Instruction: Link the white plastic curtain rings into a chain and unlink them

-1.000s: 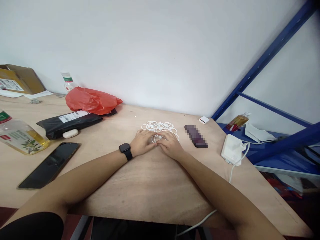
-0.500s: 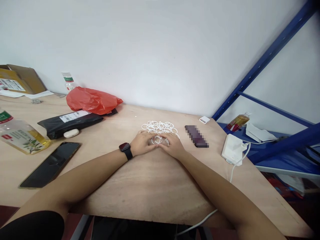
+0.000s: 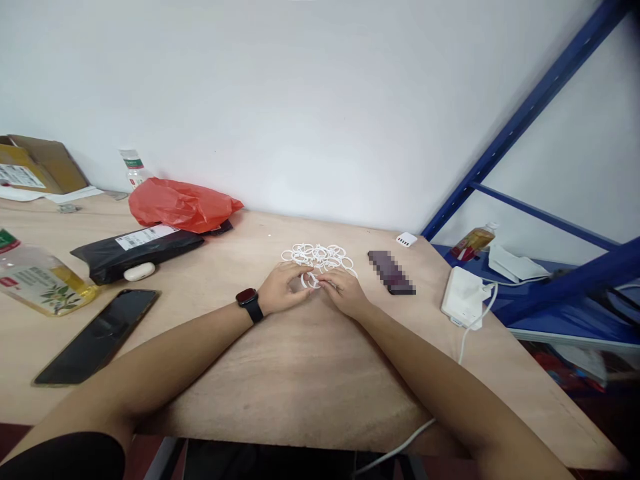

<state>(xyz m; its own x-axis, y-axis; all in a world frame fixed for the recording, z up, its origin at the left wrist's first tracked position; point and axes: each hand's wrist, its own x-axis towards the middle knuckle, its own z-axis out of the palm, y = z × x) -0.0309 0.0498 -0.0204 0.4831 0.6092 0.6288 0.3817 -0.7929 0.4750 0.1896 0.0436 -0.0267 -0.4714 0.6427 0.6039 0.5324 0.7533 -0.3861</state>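
Observation:
Between my hands, at the middle of the table, is a white ring [image 3: 313, 284] that looks like plastic. My left hand [image 3: 285, 287] has its fingers curled about the ring's left side, with a watch on that wrist. From the right, my right hand [image 3: 345, 291] pinches the ring with thumb and fingertips. Just behind the fingers lies a loose pile of similar white rings [image 3: 320, 253], its near part hidden by my hands. Both wrists rest low over the wooden table [image 3: 300, 373].
On the left are a phone [image 3: 97, 337], an oil bottle [image 3: 45, 280], a black parcel [image 3: 135, 250], a white case [image 3: 139, 271] and a red bag [image 3: 185, 203]. A pixelated dark phone [image 3: 390, 272], a white power strip [image 3: 463, 298] with a cable and a blue rack [image 3: 530, 107] stand right.
The ring between my hands has turned to a more tilted pose, and my right fingertips have shifted on it. The whole view has moved slightly.

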